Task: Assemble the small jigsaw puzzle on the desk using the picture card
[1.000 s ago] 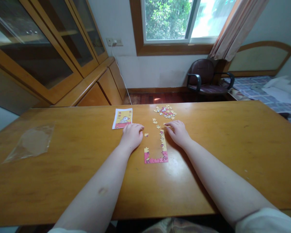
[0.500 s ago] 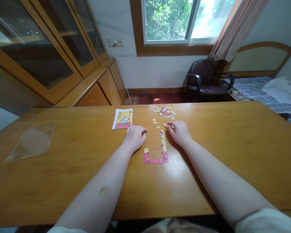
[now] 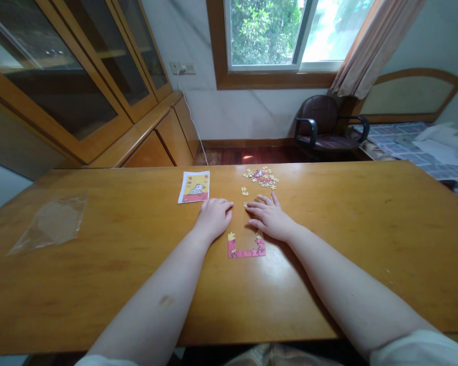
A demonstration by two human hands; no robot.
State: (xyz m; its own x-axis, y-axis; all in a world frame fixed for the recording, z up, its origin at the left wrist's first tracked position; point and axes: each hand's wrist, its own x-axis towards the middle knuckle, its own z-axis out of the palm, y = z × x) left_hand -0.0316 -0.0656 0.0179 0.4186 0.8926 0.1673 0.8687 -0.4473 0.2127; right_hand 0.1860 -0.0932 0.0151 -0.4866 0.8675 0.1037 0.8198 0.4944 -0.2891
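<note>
A part-built jigsaw (image 3: 246,248) with a pink bottom row and yellow side pieces lies on the wooden table (image 3: 137,254). My right hand (image 3: 269,217) lies flat over its right column, fingers stretched out to the left. My left hand (image 3: 213,216) rests just left of it with fingers curled down on the table; any piece under it is hidden. A small heap of loose pieces (image 3: 262,177) sits farther back, with one stray piece (image 3: 245,191) nearer. The reference picture card (image 3: 194,186) lies behind my left hand.
A clear plastic bag (image 3: 51,223) lies at the table's left. Wooden cabinets with glass doors (image 3: 80,86) line the left wall. A dark armchair (image 3: 320,127) stands under the window beyond the table. A bed (image 3: 420,147) is at the right.
My right hand has slid left and nearer, from the loose pieces onto the jigsaw's right column, and flattened out. My left hand has edged slightly right. The small piece between the hands no longer shows.
</note>
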